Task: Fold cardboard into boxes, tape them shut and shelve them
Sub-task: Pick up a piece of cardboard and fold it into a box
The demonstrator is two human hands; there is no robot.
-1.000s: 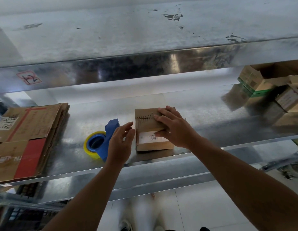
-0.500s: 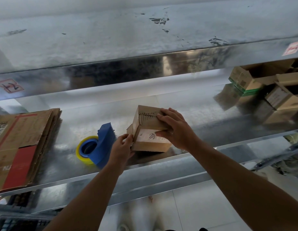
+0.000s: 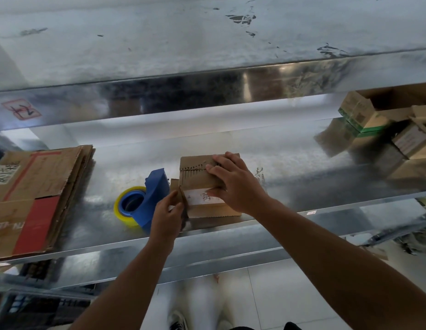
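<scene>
i've laid the box (image 3: 197, 177) flat again mid-frame; right hand (image 3: 235, 184) spread on top, left hand (image 3: 165, 215) pinching its flap (image 3: 183, 203) to close.

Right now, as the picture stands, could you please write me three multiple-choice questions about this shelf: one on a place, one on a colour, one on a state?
1. Where does the tape dispenser stand relative to the small box?
A. on top of it
B. to its left
C. to its right

2. What colour is the tape roll?
A. yellow
B. red
C. green

3. What does the left hand do?
A. lies flat on top of the small box
B. holds the tape dispenser
C. pinches a side flap of the small box

Answers: 1 B, the blue dispenser sits beside the box's left end; 2 A, its rim shows yellow around a blue core; 3 C, thumb and fingers close on the flap at the box's left end.
</scene>
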